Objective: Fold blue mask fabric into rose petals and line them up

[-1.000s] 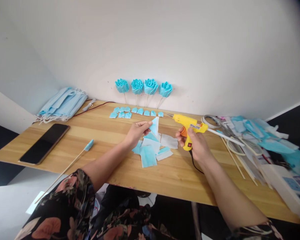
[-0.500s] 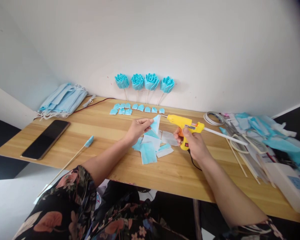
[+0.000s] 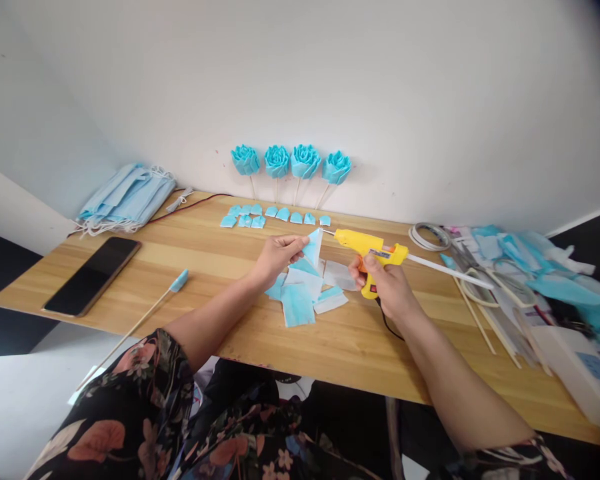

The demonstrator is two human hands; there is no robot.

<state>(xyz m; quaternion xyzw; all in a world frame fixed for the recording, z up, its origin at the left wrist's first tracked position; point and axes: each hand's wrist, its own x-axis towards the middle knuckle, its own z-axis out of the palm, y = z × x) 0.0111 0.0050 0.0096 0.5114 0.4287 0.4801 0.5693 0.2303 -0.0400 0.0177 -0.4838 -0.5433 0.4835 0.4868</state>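
Note:
My left hand (image 3: pixel 276 256) pinches a small blue folded piece of mask fabric (image 3: pixel 313 246) and holds it upright above the wooden table (image 3: pixel 215 267). My right hand (image 3: pixel 386 285) grips a yellow glue gun (image 3: pixel 367 248) by its handle. The gun's nozzle points left and its tip touches the top edge of the fabric piece. A white glue stick (image 3: pixel 447 270) juts from the back of the gun. Under both hands lies a pile of cut blue and white fabric squares (image 3: pixel 305 293).
Several blue fabric roses on sticks (image 3: pixel 291 163) lean on the wall, with a row of small folded petals (image 3: pixel 273 217) before them. A stack of face masks (image 3: pixel 125 197), a phone (image 3: pixel 91 277) and a blue-tipped skewer (image 3: pixel 145 319) lie left. Scraps, skewers and elastic loops (image 3: pixel 510 287) clutter the right.
The glue gun has moved left until its nozzle meets the fabric piece. My left hand has kept the piece nearly still. The camera has tilted slightly.

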